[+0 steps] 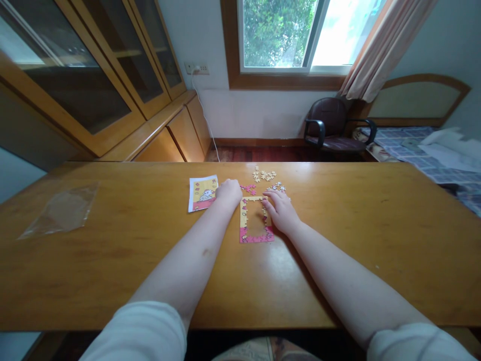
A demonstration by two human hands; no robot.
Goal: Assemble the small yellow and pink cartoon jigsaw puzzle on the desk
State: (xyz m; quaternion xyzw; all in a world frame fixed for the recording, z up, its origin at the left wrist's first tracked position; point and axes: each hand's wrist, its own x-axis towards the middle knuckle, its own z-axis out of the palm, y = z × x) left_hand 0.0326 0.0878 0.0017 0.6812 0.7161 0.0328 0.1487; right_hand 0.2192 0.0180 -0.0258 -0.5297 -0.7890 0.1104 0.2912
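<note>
On the table a jigsaw puzzle border [257,239] forms a rectangle, yellow above and pink along the bottom, with bare wood inside. My right hand [282,211] rests at its upper right side, fingers apart, fingertips touching or just over the edge pieces. Just left of the border's top corner, my left hand [229,191] is closed with its fingers curled down; whatever it may hold is hidden. Under and beside that hand lies a picture sheet [202,192] showing a white animal on yellow and pink. Loose pink puzzle pieces [249,189] are between the hands.
Yellow puzzle pieces [264,175] lie beyond the border, and whitish pieces [277,186] sit beside my right fingers. A clear plastic bag [63,208] is flat on the table's [150,281] left. Past the far edge stand a cabinet [176,130] and an office chair [330,123].
</note>
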